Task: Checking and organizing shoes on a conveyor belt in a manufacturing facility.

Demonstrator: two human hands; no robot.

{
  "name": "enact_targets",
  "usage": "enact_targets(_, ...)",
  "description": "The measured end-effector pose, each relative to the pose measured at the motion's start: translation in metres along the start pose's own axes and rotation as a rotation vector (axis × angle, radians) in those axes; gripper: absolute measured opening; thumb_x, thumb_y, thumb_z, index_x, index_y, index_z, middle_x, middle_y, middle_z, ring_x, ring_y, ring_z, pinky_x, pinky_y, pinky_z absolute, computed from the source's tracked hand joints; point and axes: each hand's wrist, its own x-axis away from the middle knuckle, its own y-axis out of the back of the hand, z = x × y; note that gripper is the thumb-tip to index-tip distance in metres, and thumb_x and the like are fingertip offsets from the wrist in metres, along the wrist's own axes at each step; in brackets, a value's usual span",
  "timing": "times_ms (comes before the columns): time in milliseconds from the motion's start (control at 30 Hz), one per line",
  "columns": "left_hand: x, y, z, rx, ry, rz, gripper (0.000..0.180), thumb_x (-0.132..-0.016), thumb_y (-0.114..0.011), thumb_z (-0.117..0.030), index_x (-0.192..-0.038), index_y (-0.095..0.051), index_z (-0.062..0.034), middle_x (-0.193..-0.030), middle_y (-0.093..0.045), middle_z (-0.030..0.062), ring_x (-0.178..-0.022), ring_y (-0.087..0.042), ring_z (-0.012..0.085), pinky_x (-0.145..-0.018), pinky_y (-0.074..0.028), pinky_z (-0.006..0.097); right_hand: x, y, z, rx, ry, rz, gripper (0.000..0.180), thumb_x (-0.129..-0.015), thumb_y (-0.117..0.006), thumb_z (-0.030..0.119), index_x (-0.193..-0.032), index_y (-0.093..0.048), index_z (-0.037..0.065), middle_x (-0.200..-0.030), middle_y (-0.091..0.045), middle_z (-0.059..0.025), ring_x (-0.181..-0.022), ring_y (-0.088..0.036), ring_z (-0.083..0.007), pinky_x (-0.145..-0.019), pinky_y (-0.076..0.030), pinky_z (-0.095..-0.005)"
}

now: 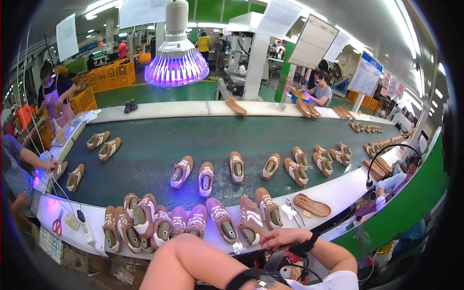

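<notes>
Right hand [282,238] empty, just beside brown shoe [250,222]; left hand unseen.

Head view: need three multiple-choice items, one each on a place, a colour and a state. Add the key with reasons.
1. Where does the loose tan sole lie?
A. in an orange crate
B. on the white ledge, right of the shoe row
C. on the floor

2. What colour does the hanging lamp glow?
A. purple
B. red
C. yellow

3. What is the right hand doing?
A. lifting a shoe in the air
B. resting at the ledge's near edge
C. reaching up to the lamp

Key:
1 B: the sole lies flat on the ledge beside the last shoe.
2 A: the bulb face shines violet.
3 B: the hand lies low by the shoe row, with no shoe raised.
</notes>
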Motion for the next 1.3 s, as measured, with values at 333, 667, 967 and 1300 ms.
enact_targets(333,0.101,0.014,0.037,0.765,0.851,-0.272,0.022,-0.094,-0.051,-0.023,-0.096,-0.057,-0.0018,-0.080,-0.057,0.0017,-0.071,-0.052,0.0095,-0.062,-0.043,0.025,0.049,0.045,0.110,0.723,0.235,-0.118,0.045,-0.087,-0.063,0.031,-0.121,-0.056,0.002,-0.103,-0.066,-0.0062,-0.091,-0.060,-0.0149,-0.079,-0.048,-0.0305)
enact_targets(667,0.106,-0.048,0.213,-0.362,-0.043,0.125,0.032,-0.083,-0.060,-0.017,-0.107,-0.060,0.0034,-0.104,-0.063,0.0218,-0.100,-0.058,0.0356,-0.091,-0.046,0.043,0.063,-0.044,0.250,1.250,0.536,0.018,0.038,-0.074,-0.061,0.026,-0.099,-0.062,-0.003,-0.089,-0.064,-0.0219,-0.085,-0.062,-0.0377,-0.075,-0.049,-0.0435)
enact_targets(967,0.100,-0.049,0.199,0.075,0.306,0.168,0.033,-0.083,-0.058,-0.015,-0.110,-0.059,0.0047,-0.107,-0.063,0.0173,-0.106,-0.056,0.0302,-0.095,-0.042,0.038,0.060,-0.107,0.279,1.464,0.690,0.251,0.029,-0.078,-0.059,0.021,-0.095,-0.058,-0.002,-0.087,-0.062,-0.0168,-0.076,-0.063,-0.0359,-0.063,-0.048,-0.0482)
enact_targets(1300,0.121,0.040,0.047,0.662,0.769,-0.006,0.034,-0.087,-0.055,-0.011,-0.115,-0.055,0.0081,-0.109,-0.063,0.0126,-0.108,-0.056,0.0212,-0.094,-0.041,0.032,0.048,-0.025,0.197,0.747,0.838,0.161,0.047,-0.087,-0.062,0.025,-0.125,-0.052,0.000,-0.113,-0.060,-0.0161,-0.098,-0.060,-0.0266,-0.079,-0.048,-0.0346)
